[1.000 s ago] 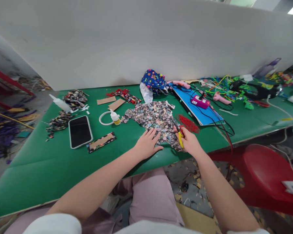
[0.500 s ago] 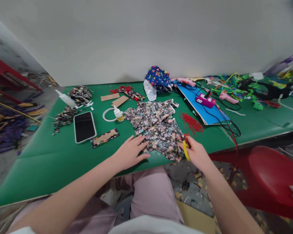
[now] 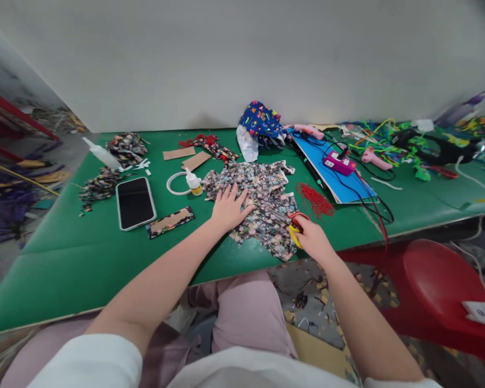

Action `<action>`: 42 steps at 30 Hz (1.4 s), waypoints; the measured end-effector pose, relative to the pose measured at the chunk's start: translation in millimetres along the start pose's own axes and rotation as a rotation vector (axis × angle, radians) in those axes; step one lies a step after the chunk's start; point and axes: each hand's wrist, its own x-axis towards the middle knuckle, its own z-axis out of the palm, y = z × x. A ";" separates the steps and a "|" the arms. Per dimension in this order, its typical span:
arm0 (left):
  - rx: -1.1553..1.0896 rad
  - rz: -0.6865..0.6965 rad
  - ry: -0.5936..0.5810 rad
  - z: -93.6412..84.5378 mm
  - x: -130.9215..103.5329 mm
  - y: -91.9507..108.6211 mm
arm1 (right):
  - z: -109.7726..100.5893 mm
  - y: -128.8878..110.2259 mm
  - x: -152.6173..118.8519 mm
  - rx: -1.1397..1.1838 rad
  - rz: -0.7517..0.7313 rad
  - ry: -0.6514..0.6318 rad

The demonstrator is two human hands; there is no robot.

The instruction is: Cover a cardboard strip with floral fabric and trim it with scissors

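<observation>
A piece of dark floral fabric (image 3: 262, 186) with uneven edges lies on the green tabletop. My left hand (image 3: 229, 210) rests flat on its left part, fingers spread. At the fabric's right side, my right hand (image 3: 307, 233) is closed round the red and yellow handles of scissors (image 3: 294, 229), whose blades point left over the cloth. Left of the fabric are a small glue bottle (image 3: 193, 183), a white ring (image 3: 177, 184) and a fabric-edged cardboard strip (image 3: 170, 222). Red threads (image 3: 315, 201) lie to the right.
A phone (image 3: 136, 203), a white nozzle bottle (image 3: 102, 155) and floral scraps lie at the left. Behind are cardboard pieces (image 3: 179, 153) and blue patterned cloth (image 3: 262, 119). Cables cross a blue folder (image 3: 325, 161) at the right. A red stool (image 3: 440, 280) stands beside the table.
My left hand has moved up and forward from the fabric's lower left edge onto the cloth. My right hand with the scissors has shifted slightly left. The camera view has shifted a little.
</observation>
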 end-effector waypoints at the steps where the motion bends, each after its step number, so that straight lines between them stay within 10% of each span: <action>1: -0.009 -0.018 -0.014 -1.6 4.1 -4.4 | 2.6 1.4 -3.8 -0.008 0.039 0.028; 13: -0.035 -0.058 -0.093 -10.3 25.6 -22.8 | 3.6 4.5 -46.6 -0.102 0.273 0.138; 21: -0.079 -0.030 0.240 -42.6 -39.1 -29.2 | -3.5 37.6 -40.3 0.175 0.225 0.353; 29: 0.034 -0.142 -0.060 -62.1 -112.7 -116.7 | -19.9 58.0 -7.7 -0.072 0.334 0.278; 36: 0.025 -0.132 -0.137 -75.0 -102.5 -126.6 | -35.5 38.2 -4.8 0.192 0.289 0.536; 42: -0.139 -0.151 -0.222 -83.5 -86.2 -127.9 | -32.4 29.8 -19.4 0.472 0.234 0.501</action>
